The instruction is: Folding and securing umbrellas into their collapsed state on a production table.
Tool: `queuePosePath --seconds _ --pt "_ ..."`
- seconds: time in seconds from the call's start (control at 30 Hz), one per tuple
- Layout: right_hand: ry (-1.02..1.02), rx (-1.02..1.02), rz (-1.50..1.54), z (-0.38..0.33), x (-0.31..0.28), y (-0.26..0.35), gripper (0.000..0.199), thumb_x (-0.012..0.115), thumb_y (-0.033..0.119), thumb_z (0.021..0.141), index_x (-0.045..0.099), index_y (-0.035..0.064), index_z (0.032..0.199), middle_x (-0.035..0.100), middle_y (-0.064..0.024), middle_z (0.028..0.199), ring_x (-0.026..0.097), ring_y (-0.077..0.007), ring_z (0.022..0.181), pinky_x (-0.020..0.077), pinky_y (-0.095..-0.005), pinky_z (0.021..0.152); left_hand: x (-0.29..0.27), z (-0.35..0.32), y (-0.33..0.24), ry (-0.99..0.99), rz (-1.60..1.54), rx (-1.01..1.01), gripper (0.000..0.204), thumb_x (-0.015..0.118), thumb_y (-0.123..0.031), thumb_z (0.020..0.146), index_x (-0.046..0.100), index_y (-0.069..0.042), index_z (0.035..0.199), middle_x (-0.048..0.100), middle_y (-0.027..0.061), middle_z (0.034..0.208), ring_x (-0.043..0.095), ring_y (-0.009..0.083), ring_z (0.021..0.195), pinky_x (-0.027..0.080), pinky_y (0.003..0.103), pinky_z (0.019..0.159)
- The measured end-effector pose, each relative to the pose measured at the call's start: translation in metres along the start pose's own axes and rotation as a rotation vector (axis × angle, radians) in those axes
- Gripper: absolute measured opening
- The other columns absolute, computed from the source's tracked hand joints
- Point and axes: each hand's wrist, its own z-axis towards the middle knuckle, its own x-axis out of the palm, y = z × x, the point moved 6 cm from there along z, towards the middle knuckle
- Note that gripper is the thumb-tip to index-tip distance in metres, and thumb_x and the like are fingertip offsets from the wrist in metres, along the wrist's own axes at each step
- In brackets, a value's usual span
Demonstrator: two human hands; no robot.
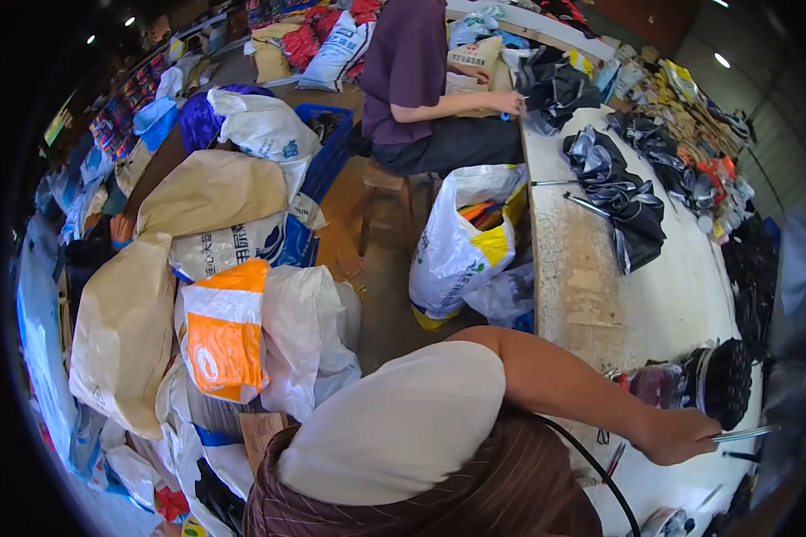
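My left arm, in a white sleeve, reaches across to the right side of the white-topped table. At its end my left hand is closed round a thin silvery rod, whose free end points right. What the rod belongs to cannot be made out. Just behind the hand are a round black bundle and a clear container with dark reddish contents. A thin black cable curves down beside my forearm. Farther off lies crumpled black fabric with metal shafts. My right hand is out of the picture.
A co-worker in a purple top sits beyond, handling black fabric. A white sack stands by the table's left edge. Stuffed sacks, an orange-and-white bag and a blue crate crowd the left.
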Motion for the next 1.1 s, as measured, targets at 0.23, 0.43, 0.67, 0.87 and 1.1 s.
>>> queuePosePath --seconds 0.23,0.43,0.67,0.87,1.1 --pt "0.106 -0.035 -0.193 0.135 0.108 -0.053 0.028 0.050 0.018 0.094 0.052 0.0012 0.115 0.058 -0.0122 0.102 0.058 -0.0161 0.082 0.0493 -0.0247 0.070 0.002 -0.047 -0.034 0.416 -0.419 0.045 0.020 0.042 -0.019 0.094 0.053 -0.006 0.105 0.047 0.0024 0.064 0.037 0.0134 0.053 0.032 0.026 0.048" --pt "0.013 -0.199 -0.606 0.077 0.104 0.093 0.025 0.051 0.018 0.093 0.054 0.0019 0.112 0.061 -0.0147 0.104 0.062 -0.0183 0.084 0.0522 -0.0261 0.071 -0.018 -0.083 -0.041 0.534 -1.193 -0.614 0.028 0.039 -0.025 0.098 0.047 -0.007 0.118 0.034 -0.0027 0.056 0.024 0.0071 0.040 0.018 0.021 0.036" --pt "-0.628 -0.701 -0.619 0.011 0.155 0.127 0.033 0.045 0.028 0.097 0.052 -0.0029 0.107 0.061 -0.0104 0.086 0.059 -0.0157 0.069 0.0525 -0.0254 0.064 -0.011 -0.085 -0.039 0.776 -1.456 -0.538 0.036 0.042 -0.027 0.097 0.042 -0.003 0.124 0.031 -0.0029 0.056 0.022 0.0061 0.042 0.017 0.021 0.038" --pt "-0.622 -0.610 -0.827 0.014 0.140 0.102 0.034 0.047 0.029 0.095 0.053 -0.0025 0.106 0.059 -0.0100 0.087 0.058 -0.0164 0.072 0.0520 -0.0267 0.070 -0.022 -0.085 -0.031 0.599 -1.353 -0.591 0.040 0.049 -0.032 0.094 0.047 -0.005 0.122 0.030 -0.0028 0.053 0.023 0.0075 0.042 0.022 0.023 0.040" --pt "-0.193 -0.393 -0.214 0.031 0.113 0.020 0.034 0.050 0.033 0.093 0.054 -0.0004 0.102 0.059 -0.0105 0.087 0.058 -0.0174 0.078 0.0514 -0.0278 0.075 -0.026 -0.093 -0.013 0.489 -1.222 -0.546 0.036 0.048 -0.030 0.094 0.048 -0.004 0.119 0.032 -0.0022 0.053 0.024 0.0077 0.042 0.023 0.023 0.041"
